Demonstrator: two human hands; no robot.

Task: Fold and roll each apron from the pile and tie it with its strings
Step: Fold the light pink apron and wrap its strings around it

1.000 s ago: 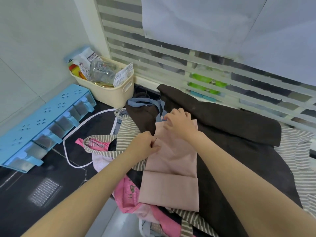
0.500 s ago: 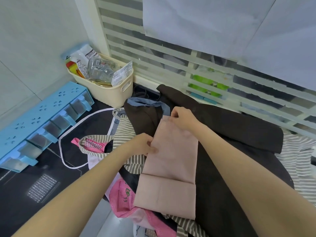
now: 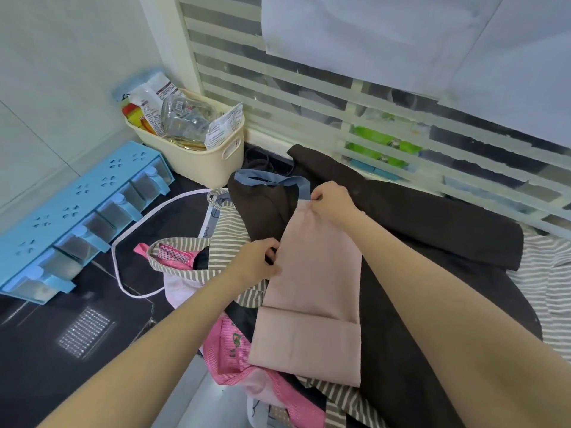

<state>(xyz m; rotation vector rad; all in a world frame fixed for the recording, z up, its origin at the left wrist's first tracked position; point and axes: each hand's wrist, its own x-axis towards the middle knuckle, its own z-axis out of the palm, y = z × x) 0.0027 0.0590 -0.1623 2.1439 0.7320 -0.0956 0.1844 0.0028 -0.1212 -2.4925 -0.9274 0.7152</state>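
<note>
**Both hands on the pale pink apron, atop the pile**

The pale pink apron lies as a long folded strip on top of the heap, its near end turned back into a thick cuff-like fold. It rests mostly on the dark brown apron, which spreads wide beneath it and off to the right. The right hand is at the strip's far end, fingers curled and pinching the top edge of the pink cloth, right beside a blue-grey strap that loops across the brown fabric. The left hand is at the strip's left edge about midway along, fingers curled in and gripping the pink edge there.

Under and left of the strip, a grey striped apron shows, with a bright pink apron poking out near the bottom. A white cord curves over the black countertop. More striped fabric lies at the far right. Further left, a blue drawer organiser sits against the wall, and a cream basket full of packets stands in the corner by the slatted window.
</note>
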